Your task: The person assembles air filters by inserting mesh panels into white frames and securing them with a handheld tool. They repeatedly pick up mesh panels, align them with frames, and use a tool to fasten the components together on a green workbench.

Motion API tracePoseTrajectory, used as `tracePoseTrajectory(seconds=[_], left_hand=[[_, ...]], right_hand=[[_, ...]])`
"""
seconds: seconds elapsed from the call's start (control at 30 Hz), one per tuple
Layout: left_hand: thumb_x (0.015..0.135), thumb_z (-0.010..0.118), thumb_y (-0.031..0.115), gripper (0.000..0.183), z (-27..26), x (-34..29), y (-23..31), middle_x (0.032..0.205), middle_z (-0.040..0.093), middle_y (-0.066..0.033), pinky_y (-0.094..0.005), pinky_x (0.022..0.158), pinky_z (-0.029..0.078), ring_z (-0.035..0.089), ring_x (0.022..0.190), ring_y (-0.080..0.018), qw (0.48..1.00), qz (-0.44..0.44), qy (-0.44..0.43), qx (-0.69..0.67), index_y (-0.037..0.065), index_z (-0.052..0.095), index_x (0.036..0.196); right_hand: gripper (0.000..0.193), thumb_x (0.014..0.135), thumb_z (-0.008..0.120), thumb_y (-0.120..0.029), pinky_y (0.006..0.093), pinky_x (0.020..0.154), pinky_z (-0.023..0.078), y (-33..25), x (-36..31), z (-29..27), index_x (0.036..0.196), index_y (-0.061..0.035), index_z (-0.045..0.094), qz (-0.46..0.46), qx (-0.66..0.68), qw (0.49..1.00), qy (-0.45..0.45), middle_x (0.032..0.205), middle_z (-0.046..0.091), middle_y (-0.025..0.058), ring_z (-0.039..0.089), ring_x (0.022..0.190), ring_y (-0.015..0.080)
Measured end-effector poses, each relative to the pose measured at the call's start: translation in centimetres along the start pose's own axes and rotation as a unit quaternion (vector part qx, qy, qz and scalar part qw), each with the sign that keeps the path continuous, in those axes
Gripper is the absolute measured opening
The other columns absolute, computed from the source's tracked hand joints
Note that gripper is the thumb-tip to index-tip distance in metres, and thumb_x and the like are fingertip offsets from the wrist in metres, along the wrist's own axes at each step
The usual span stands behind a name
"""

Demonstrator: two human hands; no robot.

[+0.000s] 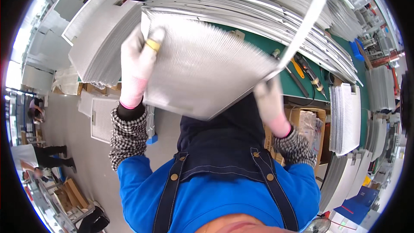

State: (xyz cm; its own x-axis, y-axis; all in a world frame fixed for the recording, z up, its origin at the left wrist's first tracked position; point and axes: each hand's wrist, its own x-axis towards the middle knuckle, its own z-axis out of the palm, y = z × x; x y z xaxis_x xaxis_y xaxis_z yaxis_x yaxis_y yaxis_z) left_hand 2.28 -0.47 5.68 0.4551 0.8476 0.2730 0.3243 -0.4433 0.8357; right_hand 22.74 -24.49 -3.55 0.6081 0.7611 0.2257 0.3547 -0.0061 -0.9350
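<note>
A silvery mesh panel (pixel 202 64), finely ridged and blurred by motion, is held tilted in front of my body. My left hand (pixel 140 58), in a white glove with a pink cuff and a yellow band on the thumb, is closed on its left edge. At the panel's right corner is my right hand (pixel 269 99), gloved the same way and smeared by motion. Its fingers close round the lower end of a long white strip (pixel 306 21), which slants up to the right. Whether strip and panel are joined there I cannot tell.
A green bench (pixel 297 85) carries long stacked frame strips (pixel 241 11), a power screwdriver (pixel 312 75) and an orange-handled tool (pixel 297 68). Mesh panel stacks stand at left (pixel 103 43) and right (pixel 345 118). Below the bench is a cardboard box (pixel 321 116). Another person (pixel 43 155) is far left.
</note>
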Motion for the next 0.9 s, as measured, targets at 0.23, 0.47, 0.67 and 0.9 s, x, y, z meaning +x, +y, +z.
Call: tracePoseTrajectory(seconds=[0.23,0.47,0.67,0.9], left_hand=[[0.105,0.052,0.037,0.039,8.3,2.1,0.1,0.078,0.050,0.0012,-0.0295,0.066,0.036,0.041,0.074,-0.0082,0.945,0.263,0.128,-0.147,-0.001,0.058,0.096],[0.106,0.050,0.033,0.039,9.7,-2.9,0.8,0.079,0.048,0.0017,-0.0232,0.067,0.036,0.038,0.075,-0.0076,0.956,0.099,0.070,-0.267,-0.005,0.058,0.100],[0.103,0.059,0.030,0.049,9.2,-5.9,-4.8,0.113,0.059,-0.0096,-0.0286,0.099,0.042,0.055,0.107,-0.0167,0.972,0.000,-0.073,-0.224,-0.007,0.050,0.134],[0.075,0.080,0.023,0.065,7.8,4.0,7.2,0.138,0.058,-0.0118,-0.0484,0.114,0.035,0.050,0.133,-0.0303,0.779,0.540,0.017,0.319,0.007,0.057,0.134]], right_hand=[[0.026,0.088,0.052,0.007,0.0366,0.076,0.045,0.3,6.4,-8.2,0.114,0.0073,0.059,-0.172,-0.177,0.932,0.264,0.094,0.056,0.0155,0.053,0.081,0.0275],[0.024,0.100,0.057,-0.013,0.0246,0.081,0.042,-2.1,5.0,-7.8,0.117,0.0037,0.059,-0.116,0.191,0.968,0.114,0.095,0.058,0.0005,0.050,0.085,0.0079],[0.024,0.092,0.067,-0.018,0.0225,0.076,0.043,-0.5,7.1,-7.0,0.107,0.0002,0.066,0.062,0.056,0.996,-0.008,0.090,0.062,-0.0008,0.054,0.083,0.0063],[0.029,0.091,0.071,-0.023,0.0232,0.070,0.046,-1.5,12.1,-0.7,0.106,0.0015,0.065,0.034,0.095,0.981,-0.165,0.086,0.061,-0.0006,0.053,0.075,0.0061]])
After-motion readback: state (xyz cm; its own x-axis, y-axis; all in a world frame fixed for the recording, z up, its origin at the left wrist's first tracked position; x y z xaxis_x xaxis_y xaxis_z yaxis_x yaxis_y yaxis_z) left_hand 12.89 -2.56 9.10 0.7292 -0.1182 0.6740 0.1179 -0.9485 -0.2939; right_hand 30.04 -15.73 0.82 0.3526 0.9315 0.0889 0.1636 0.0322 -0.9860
